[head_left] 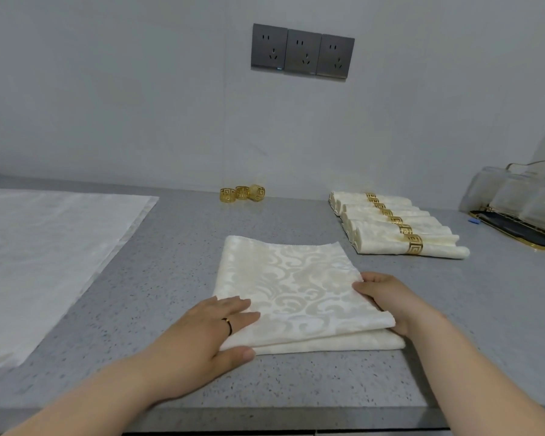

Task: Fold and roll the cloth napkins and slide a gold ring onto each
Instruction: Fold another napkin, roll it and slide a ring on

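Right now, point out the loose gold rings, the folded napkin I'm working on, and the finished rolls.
loose gold rings [242, 193]: head view, on the middle ring of three.
folded napkin [296, 278]: head view, on its patterned top face.
finished rolls [379, 240]: head view, on the nearest roll's cloth.

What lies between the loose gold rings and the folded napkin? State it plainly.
Nothing: in the head view, only bare grey speckled countertop separates the loose gold rings by the wall from the far edge of the folded napkin.
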`<state>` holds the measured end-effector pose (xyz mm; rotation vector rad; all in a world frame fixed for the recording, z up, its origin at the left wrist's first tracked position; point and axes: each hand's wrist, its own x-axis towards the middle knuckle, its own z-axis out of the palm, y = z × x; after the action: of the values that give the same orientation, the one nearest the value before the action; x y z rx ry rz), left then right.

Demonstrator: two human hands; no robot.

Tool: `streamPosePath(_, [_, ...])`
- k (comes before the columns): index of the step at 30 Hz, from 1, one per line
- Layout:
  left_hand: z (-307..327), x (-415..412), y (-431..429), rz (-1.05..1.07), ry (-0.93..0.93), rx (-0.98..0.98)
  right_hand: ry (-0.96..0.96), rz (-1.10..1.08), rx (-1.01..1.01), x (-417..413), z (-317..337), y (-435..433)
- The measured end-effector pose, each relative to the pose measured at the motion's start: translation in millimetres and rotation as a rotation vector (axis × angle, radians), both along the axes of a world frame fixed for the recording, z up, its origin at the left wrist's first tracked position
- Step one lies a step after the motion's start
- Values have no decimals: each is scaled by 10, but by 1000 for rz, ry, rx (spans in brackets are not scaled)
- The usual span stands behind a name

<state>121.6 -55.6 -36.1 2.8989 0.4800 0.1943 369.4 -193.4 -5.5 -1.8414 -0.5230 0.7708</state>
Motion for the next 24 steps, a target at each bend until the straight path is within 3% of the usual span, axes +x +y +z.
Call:
streamPosePath(7, [38,142,-44,-74,0,-78,251,-87,97,52,67,-47])
streamPosePath(10, [35,196,-42,-45,-6,-126,269,-110,73,31,107,-31])
streamPosePath(12, [17,218,-47,-56,43,-67,135,-112,-75,11,141,17])
streamPosePath(15, [-8,231,-51,-60,109,-16,-228,-40,-320,52,223,57])
streamPosePath(21, [4,255,-87,-58,146,-3,-841,-51,-393,-146,438,95])
streamPosePath(24, [-10,258,-70,-62,155,28,-917,158,-326,-631,358,293])
